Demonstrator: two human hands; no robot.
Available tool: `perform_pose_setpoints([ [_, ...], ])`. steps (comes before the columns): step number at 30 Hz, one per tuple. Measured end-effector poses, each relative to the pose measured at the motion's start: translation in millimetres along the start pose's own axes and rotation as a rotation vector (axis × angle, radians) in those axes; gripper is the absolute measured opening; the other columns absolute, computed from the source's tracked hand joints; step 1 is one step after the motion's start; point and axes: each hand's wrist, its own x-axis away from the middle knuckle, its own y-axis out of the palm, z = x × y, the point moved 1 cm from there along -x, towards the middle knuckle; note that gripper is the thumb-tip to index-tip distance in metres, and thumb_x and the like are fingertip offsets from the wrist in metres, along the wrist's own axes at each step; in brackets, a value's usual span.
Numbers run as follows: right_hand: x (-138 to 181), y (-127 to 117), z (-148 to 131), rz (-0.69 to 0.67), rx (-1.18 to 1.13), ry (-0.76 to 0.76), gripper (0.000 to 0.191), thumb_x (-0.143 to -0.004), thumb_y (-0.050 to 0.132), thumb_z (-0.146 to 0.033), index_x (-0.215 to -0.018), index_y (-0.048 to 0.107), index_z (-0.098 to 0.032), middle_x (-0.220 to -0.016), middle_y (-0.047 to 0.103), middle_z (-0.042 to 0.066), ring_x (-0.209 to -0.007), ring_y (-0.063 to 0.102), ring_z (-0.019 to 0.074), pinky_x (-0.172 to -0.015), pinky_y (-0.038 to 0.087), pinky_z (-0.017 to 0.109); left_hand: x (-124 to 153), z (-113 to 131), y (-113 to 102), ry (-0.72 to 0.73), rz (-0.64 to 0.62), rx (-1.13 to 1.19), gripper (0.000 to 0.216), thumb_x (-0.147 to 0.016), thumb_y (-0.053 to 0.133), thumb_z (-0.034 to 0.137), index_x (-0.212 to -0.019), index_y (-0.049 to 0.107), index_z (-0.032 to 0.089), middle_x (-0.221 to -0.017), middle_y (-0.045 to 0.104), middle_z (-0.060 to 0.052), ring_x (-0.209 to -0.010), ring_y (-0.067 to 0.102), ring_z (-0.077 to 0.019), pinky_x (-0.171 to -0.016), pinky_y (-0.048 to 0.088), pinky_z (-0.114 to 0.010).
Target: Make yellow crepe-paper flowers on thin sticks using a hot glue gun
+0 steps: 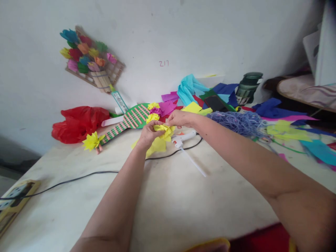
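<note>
Between my two hands is a crumpled yellow crepe paper piece [167,133], partly hidden by fingers. My left hand [151,133] pinches its left side, while my right hand [178,119] has its fingertips pressed together at the upper edge. Below them a flat yellow paper sheet [156,147] lies on the table. Just right of the paper rests a white glue gun [183,138] with a glue stick [194,162] poking out of its back. Beyond my left hand lies a green guitar-shaped craft [136,117] with pink strips and yellow and magenta paper flowers.
A black cord [97,172] crosses the table toward a power strip [18,196] at left. Behind are a red plastic bag [78,124], colored paper [191,89], tangled purple strings [236,123] and a dark green jar [248,89]. A paper-flower decoration [91,63] hangs on the wall.
</note>
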Motion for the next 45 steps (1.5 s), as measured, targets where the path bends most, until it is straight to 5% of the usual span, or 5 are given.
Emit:
perform_pose_setpoints([
  [13, 9.2, 2.4, -12.0, 0.061, 0.214, -0.016, 0.015, -0.079, 0.06, -0.014, -0.064, 0.063, -0.012, -0.05, 0.04, -0.005, -0.045, 0.032, 0.0045, -0.045, 0.031, 0.02, 0.1, -0.8, -1.5, -0.025, -0.035, 0.056, 0.041, -0.052, 0.077, 0.017, -0.089, 0.061, 0.016, -0.08, 0.064, 0.0, -0.063, 0.059, -0.0099, -0.059, 0.048, -0.022],
  [22, -0.3, 8.7, -8.0, 0.082, 0.149, -0.02, 0.008, -0.074, 0.058, -0.01, -0.068, 0.064, -0.01, -0.063, 0.054, 0.0, -0.05, 0.037, 0.0043, -0.042, 0.028, 0.018, -0.2, -0.2, -1.2, 0.011, -0.043, 0.057, 0.039, -0.054, 0.073, 0.014, -0.09, 0.061, 0.017, -0.09, 0.063, -0.001, -0.066, 0.059, -0.0096, -0.058, 0.047, -0.022],
  [45, -11.7, 10.8, 0.2, 0.077, 0.105, -0.013, 0.012, -0.06, 0.057, -0.005, -0.055, 0.053, -0.015, -0.058, 0.052, -0.002, -0.048, 0.039, 0.0057, -0.043, 0.031, 0.021, 0.3, 0.7, 2.3, -0.019, 0.005, 0.06, 0.035, -0.049, 0.074, 0.014, -0.082, 0.062, 0.016, -0.074, 0.064, 0.002, -0.058, 0.058, -0.009, -0.054, 0.046, -0.021],
])
